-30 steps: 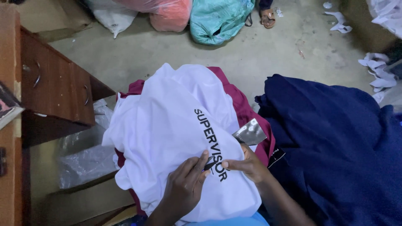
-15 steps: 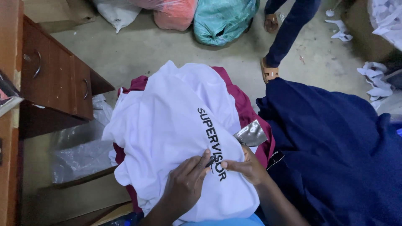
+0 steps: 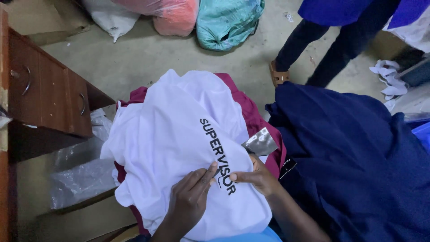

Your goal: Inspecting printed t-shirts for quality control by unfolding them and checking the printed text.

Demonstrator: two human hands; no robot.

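Head view, the only one supplied: a white garment (image 3: 179, 148) with black printed lettering (image 3: 218, 154) lies spread over a maroon garment (image 3: 257, 118), the stack sitting low in centre frame on a support I cannot see. The left hand (image 3: 190, 201) rests on the white cloth with fingers extended, the index tip pressing at the lower end of the lettering; it grasps nothing. The right hand (image 3: 255, 177) lies just beside it, fingertips pinched at the same spot on the print; whether it holds a sliver of film or only the cloth I cannot tell. A small silver-grey sheet (image 3: 260, 142) lies at the garment's right edge, touching the maroon layer. A dark navy fabric heap (image 3: 354, 157) adjoins on the right; a brown wooden cabinet (image 3: 45, 94) stands to the left with clear plastic bags (image 3: 80, 179) below it; tied sacks (image 3: 228, 20) sit on the concrete floor (image 3: 148, 58), where another person's legs (image 3: 322, 49) stand close by. Risks, as judged: picking at the print could lift or tear a letter; pressure on loose cloth could crease the lettering; the maroon layer beneath could mark the white one; the silver sheet could slide off the pile; the passer-by could jostle the stack
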